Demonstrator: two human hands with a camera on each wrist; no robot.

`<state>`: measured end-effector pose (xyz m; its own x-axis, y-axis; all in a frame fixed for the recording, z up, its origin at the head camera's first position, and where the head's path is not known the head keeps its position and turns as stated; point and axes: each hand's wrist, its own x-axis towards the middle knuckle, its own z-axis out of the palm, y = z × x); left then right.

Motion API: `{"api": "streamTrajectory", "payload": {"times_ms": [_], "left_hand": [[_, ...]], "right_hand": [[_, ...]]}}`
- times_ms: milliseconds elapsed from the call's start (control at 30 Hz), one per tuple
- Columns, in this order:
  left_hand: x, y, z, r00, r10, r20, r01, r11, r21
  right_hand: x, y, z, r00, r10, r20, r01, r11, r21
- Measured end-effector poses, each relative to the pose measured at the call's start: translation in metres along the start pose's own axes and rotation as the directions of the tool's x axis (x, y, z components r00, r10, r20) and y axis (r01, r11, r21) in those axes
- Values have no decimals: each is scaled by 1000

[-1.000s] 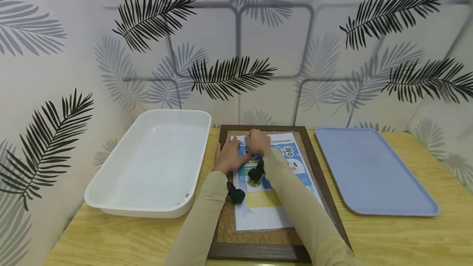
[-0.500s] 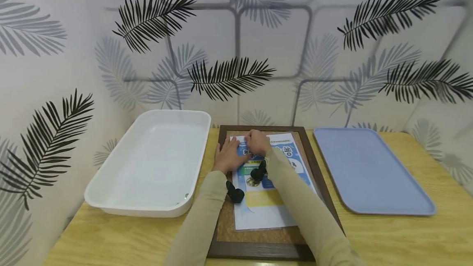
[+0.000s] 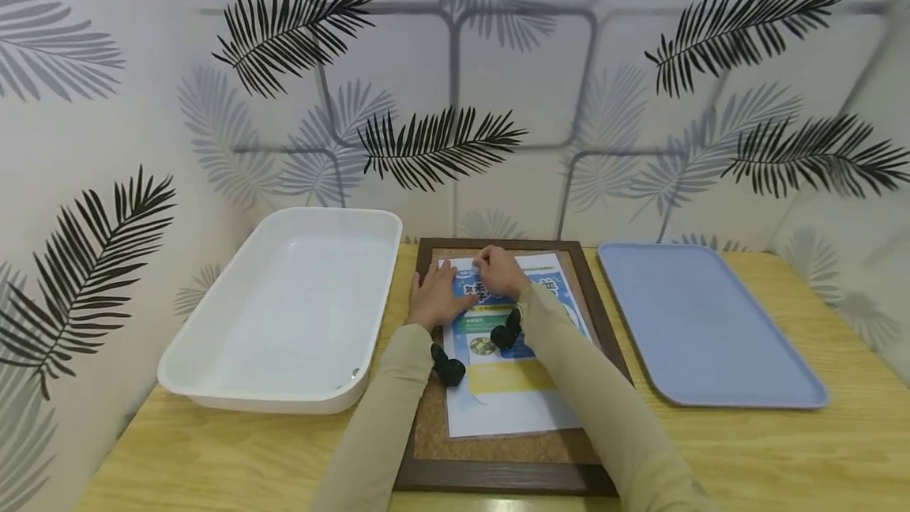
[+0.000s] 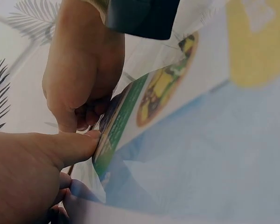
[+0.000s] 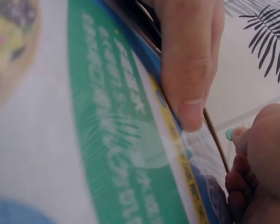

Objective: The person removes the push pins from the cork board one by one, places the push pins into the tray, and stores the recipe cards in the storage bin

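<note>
A printed poster in a clear sleeve [image 3: 490, 415] lies on a cork board [image 3: 431, 437] with a dark brown frame. My left hand [image 3: 434, 299] rests with spread fingers on the poster's upper left part, its thumb [image 5: 191, 114] pressing on the printed sheet. Close beside it, near the top edge, my right hand [image 3: 502, 271] is bent over with curled fingers. In the right wrist view, thumb and finger of that hand pinch a small mint-green push pin [image 5: 229, 134]; only its rounded head shows. In the left wrist view the right hand [image 4: 84, 70] stands above the left thumb [image 4: 81, 149].
A deep white tub [image 3: 284, 314] stands to the left of the board, with a small bit [image 3: 355, 373] in its near right corner. A flat blue-lilac tray [image 3: 711, 330] lies to the right. The wooden table [image 3: 249, 449] meets a leaf-patterned wall behind [image 3: 498, 62].
My right wrist has turned and shifted slightly rightward, while its fingertips stay near the poster's top. My left hand keeps its place on the poster. The head view has shifted a little.
</note>
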<state>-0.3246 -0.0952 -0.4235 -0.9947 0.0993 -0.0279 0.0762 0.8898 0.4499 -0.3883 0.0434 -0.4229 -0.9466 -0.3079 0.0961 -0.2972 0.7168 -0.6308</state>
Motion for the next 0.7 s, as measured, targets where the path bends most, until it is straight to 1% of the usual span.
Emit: {"api": "streamTrajectory", "payload": {"times_ms": [167,300,467,700], "left_hand": [[0,-1,0,1000,-11,22,10,1000,9],[-1,-1,1,1000,-7,2,7,1000,2],[0,-1,3,1000,-17,5,17,1000,0],[0,1,2,1000,-17,0,17,1000,-13]], "right_hand": [[-6,2,-4,1000,26,5,-26,999,-19],[-14,8,-11,1000,26,7,-25,999,-39],[-26,17,-26,1000,12,4,-12,998,-56],[-41,38,-49,1000,-15,-21,14,996,-83]]}}
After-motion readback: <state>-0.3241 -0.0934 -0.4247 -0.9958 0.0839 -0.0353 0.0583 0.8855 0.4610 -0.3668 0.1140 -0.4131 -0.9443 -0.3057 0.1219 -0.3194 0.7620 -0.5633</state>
